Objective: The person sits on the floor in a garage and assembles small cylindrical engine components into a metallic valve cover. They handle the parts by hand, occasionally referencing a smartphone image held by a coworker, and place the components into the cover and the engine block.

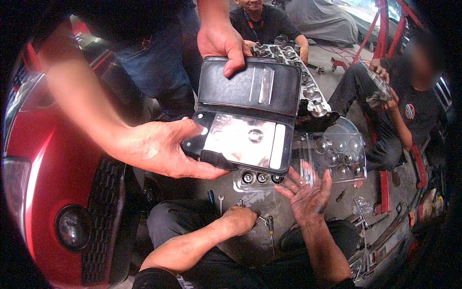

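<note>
The person's left hand [239,219] rested below the black folding-case phone with a glaring screen [243,139]. Its fingers were curled under, so it was unclear whether they held the small screwdriver [270,231] beside them. The right hand [308,195] lay palm up with fingers spread wide, holding nothing, just below the phone's right corner and at the edge of a clear plastic blister tray [362,144] of round metal cups [262,178].

A co-worker's two hands [159,149] held the phone directly over that tray. If that grip slipped, the phone could drop on the tray and scatter the cups. A nudge from the open hand might also tip the tray.

The phone hid the tray's middle, and glare washed out the screen. Beyond the phone, a grey metal engine head [313,96] was partly covered.
</note>
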Demonstrator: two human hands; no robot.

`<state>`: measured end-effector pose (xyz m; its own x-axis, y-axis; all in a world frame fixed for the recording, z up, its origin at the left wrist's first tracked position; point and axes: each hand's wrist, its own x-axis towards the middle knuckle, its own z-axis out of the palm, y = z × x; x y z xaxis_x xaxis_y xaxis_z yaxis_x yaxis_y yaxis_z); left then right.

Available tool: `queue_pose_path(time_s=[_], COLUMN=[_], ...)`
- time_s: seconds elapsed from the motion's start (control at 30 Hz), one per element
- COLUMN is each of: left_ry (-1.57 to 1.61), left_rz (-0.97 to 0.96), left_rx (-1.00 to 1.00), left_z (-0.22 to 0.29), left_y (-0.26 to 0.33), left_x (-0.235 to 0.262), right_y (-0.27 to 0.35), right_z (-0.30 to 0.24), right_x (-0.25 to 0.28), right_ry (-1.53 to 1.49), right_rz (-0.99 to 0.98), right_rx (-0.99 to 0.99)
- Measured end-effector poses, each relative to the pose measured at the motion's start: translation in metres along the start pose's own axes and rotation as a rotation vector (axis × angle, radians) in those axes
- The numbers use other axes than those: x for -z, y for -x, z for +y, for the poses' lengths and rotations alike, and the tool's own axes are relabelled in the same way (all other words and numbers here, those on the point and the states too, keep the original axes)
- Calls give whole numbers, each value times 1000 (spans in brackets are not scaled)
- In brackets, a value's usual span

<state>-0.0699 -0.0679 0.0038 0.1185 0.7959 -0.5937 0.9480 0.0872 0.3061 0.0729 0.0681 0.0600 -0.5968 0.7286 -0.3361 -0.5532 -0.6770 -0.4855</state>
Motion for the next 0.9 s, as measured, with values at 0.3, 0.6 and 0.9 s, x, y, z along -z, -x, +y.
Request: queue_pose_path(time_s=[0.3, 0.6, 0.9], left_ry=[27, -21, 3], left_rz=[-76, -59, -56], left_rx=[92, 57, 79], left_z=[7, 6, 11], left_y=[0, 1, 9], left_x=[11, 10, 21], right_y=[0, -1, 0], right_z=[-1, -1, -1], right_x=[2, 1, -5], right_ry=[-26, 7, 23], right_rz=[-18, -12, 18], right_rx=[-12, -11, -2])
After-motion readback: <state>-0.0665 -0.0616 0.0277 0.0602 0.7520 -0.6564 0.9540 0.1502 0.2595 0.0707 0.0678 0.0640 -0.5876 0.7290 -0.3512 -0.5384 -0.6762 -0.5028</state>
